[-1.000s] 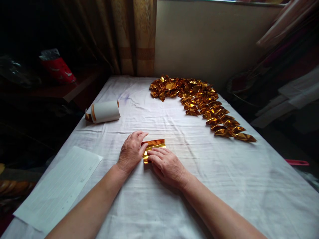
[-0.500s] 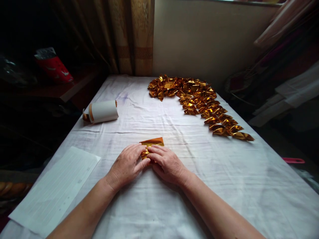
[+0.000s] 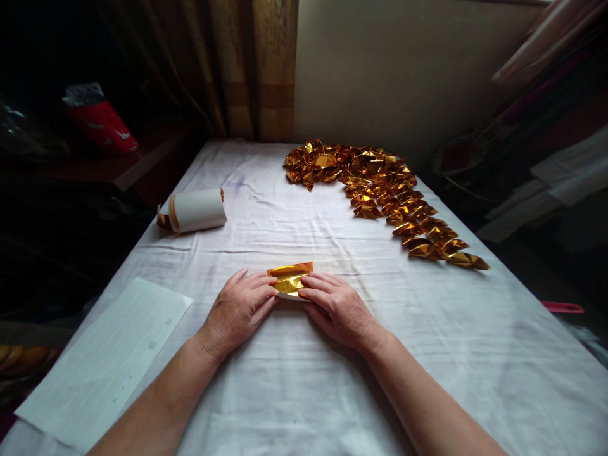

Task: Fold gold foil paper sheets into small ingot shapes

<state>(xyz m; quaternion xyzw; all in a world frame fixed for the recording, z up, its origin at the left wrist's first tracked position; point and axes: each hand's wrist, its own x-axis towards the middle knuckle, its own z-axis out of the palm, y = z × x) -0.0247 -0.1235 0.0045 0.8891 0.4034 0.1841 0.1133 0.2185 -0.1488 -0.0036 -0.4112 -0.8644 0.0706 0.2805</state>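
A small sheet of shiny gold foil paper [image 3: 289, 281] lies near the middle of the white-covered table, its near edge curled up and showing a pale underside. My left hand [image 3: 240, 308] grips its left end, fingers together on top and thumb at the near side. At the right end my right hand [image 3: 338, 310] holds it the same way, with fingertips over the foil. Parts of both ends are hidden under the fingers. Beyond, several folded gold foil pieces [image 3: 380, 183] lie in a curved cluster at the back right.
A white paper roll [image 3: 198, 210] with a tan band lies at the left. Nearer is a lined paper sheet [image 3: 107, 364]. A red container [image 3: 107, 126] rests on a dark side surface. The white tablecloth [image 3: 266, 392] is wrinkled. A curtain [image 3: 273, 76] hangs behind.
My hands have moved apart, the right one shifting right, from the middle of the foil paper to its two ends. More of its gold surface shows, and its near edge is now curled up.
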